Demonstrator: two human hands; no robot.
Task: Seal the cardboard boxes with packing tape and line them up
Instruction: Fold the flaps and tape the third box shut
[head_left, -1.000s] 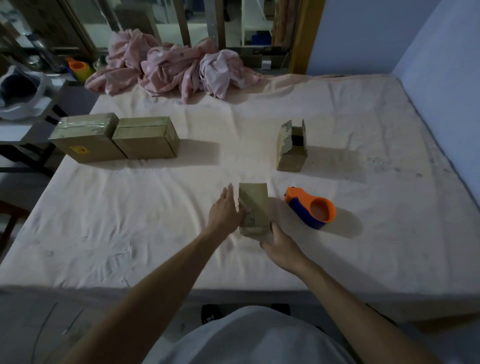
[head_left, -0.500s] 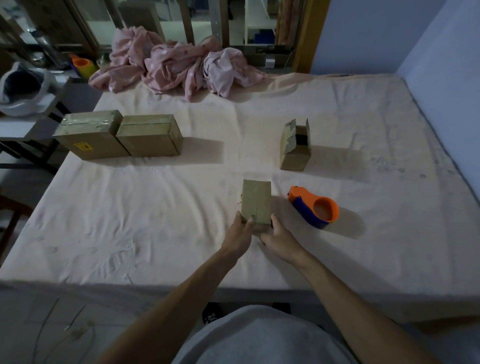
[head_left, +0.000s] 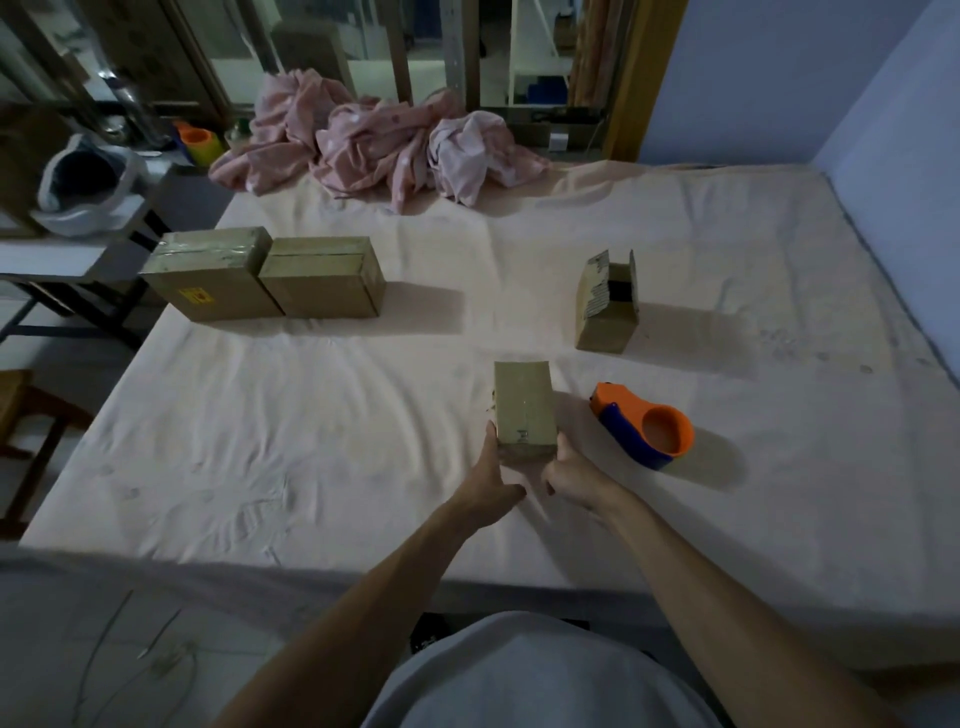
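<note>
A small closed cardboard box (head_left: 523, 405) lies on the pale sheet of the bed (head_left: 311, 415), its long side pointing away from me. My left hand (head_left: 493, 480) grips its near left corner and my right hand (head_left: 571, 475) grips its near right corner. An orange and blue tape dispenser (head_left: 644, 426) lies just right of it. Farther back right stands a small box with its flaps open (head_left: 608, 304). Two taped boxes sit side by side at the left, one with a yellow label (head_left: 210, 273) and one plain (head_left: 324, 278).
A heap of pink cloth (head_left: 379, 140) lies at the bed's far edge. A side table (head_left: 62, 254) with a white bag stands to the left, a wooden chair (head_left: 26, 426) below it. A blue wall (head_left: 893, 156) borders the right side.
My left hand slid from the box's left side down to its near corner. My right hand shifted slightly along the near right corner. The box stayed where it was.
</note>
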